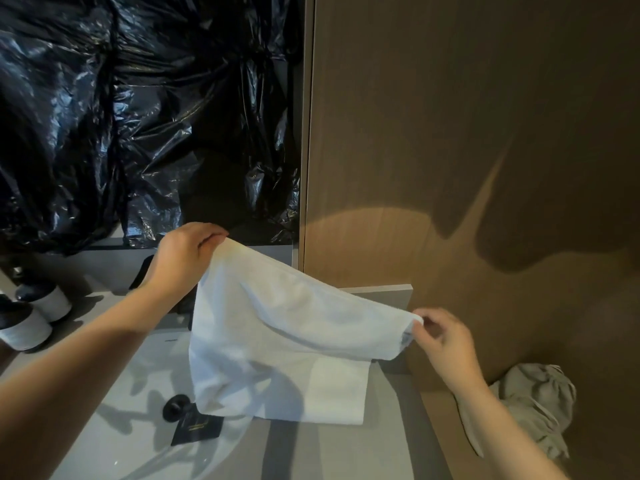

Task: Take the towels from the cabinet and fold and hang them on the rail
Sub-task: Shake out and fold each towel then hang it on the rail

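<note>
Head view, towel held out over a washbasin. The left hand (pixel 185 252), just left of centre, pinches one upper corner of the white towel (pixel 277 341) between thumb and curled fingers. The right hand (pixel 441 337), at 4 o'clock from the left hand, pinches the opposite corner between thumb and fingertips, the remaining fingers loosely bent. The towel's top edge slopes down from the left hand to the right hand. The cloth hangs between the two hands in the lower centre of the view, and its lower part lies on the grey counter (pixel 391 445) and over the rim of the basin (pixel 131 455).

At 7 o'clock from the towel, inside the basin, sit a black drain plug (pixel 176 407) and, touching it, a flat black card (pixel 196 428). Two dark-topped bottles (pixel 22 329) stand side by side at the left edge, at 9 o'clock. Crumpled black plastic sheeting (pixel 138 116) fills the upper left, from 9 to 12 o'clock. A brown wood panel (pixel 467 133) fills the right half. A crumpled grey cloth bundle (pixel 535 407) lies at 4 o'clock, just beside the right forearm.
</note>
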`<state>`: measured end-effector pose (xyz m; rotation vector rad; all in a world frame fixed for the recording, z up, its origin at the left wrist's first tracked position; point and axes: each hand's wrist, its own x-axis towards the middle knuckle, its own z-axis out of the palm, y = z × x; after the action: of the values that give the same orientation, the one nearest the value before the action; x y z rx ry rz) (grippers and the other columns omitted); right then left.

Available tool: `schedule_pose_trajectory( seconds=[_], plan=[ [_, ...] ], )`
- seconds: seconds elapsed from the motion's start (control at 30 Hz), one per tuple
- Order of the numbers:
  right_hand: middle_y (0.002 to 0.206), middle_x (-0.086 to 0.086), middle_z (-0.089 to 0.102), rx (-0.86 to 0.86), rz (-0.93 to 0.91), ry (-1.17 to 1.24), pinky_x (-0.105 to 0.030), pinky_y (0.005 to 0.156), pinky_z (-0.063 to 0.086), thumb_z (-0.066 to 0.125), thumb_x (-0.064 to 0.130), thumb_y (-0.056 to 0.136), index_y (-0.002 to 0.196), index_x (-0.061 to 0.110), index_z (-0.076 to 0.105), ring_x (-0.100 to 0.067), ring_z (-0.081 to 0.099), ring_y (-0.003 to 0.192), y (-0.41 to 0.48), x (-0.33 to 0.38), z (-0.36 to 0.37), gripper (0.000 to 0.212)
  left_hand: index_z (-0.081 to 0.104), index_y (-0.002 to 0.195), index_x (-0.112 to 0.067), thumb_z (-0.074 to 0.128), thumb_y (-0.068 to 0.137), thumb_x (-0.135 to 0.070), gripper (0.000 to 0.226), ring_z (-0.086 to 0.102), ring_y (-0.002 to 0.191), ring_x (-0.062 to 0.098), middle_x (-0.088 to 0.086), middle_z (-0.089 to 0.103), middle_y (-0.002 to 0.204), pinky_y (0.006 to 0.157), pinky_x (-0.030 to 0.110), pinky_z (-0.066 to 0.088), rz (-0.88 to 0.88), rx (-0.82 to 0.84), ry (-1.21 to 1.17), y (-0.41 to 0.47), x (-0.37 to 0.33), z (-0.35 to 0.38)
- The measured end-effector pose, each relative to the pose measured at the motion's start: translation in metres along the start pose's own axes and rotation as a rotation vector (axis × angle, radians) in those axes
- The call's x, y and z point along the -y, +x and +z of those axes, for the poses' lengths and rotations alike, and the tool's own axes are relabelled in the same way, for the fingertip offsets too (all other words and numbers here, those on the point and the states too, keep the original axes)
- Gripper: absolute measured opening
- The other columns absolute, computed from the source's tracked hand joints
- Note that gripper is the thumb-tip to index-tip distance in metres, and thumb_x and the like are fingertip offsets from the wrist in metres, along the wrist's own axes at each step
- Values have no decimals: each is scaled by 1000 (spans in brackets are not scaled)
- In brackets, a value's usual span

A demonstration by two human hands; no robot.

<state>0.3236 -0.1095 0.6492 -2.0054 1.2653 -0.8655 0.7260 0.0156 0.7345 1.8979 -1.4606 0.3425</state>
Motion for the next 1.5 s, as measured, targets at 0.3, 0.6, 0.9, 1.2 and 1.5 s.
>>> schedule_pose_trajectory(
  seconds=[0.3, 0.6, 0.9, 1.2, 1.5],
  plan=[
    [86, 13, 68, -264, -75, 313, -8, 61, 46, 62, 16, 93, 90, 28, 68, 3, 64, 80, 73, 79, -41, 14, 72, 106, 0, 59, 93, -2, 18, 67, 90, 34, 17, 72, 101, 81, 38, 51, 18, -267, -80, 36, -25, -42],
    [95, 10, 56, -521, -233, 355, -29, 79, 39, 48, 27, 101, 121, 25, 55, -16, 55, 94, 140, 170, -99, 22, 64, 111, -9, 50, 98, -9, 20, 60, 91, 25, 9, 67, 104, 73, 30, 43, 11, -546, -135, 84, -59, -76],
    [83, -1, 55, -618, -356, -120, -30, 66, 37, 40, 24, 103, 124, 14, 51, -35, 60, 81, 122, 173, -116, 26, 61, 109, -13, 41, 98, -7, 24, 50, 87, 4, -4, 61, 102, 71, 14, 37, -108, -536, -321, 89, -80, -73],
    [121, -12, 61, -438, -166, -199, -40, 90, 45, 42, 27, 103, 131, 14, 51, -31, 57, 112, 126, 169, -124, 33, 62, 112, -12, 48, 98, -11, 20, 55, 75, 10, -3, 59, 91, 58, 18, 35, -370, -366, -396, 112, -92, -59],
    [76, 8, 64, -448, -216, -23, -9, 49, 40, 53, 18, 97, 107, 15, 65, -3, 58, 60, 86, 140, -96, 17, 62, 99, -25, 58, 93, -15, 12, 55, 77, -17, -16, 62, 83, 61, -3, 36, -207, -324, -492, 58, -128, -38]
  ],
)
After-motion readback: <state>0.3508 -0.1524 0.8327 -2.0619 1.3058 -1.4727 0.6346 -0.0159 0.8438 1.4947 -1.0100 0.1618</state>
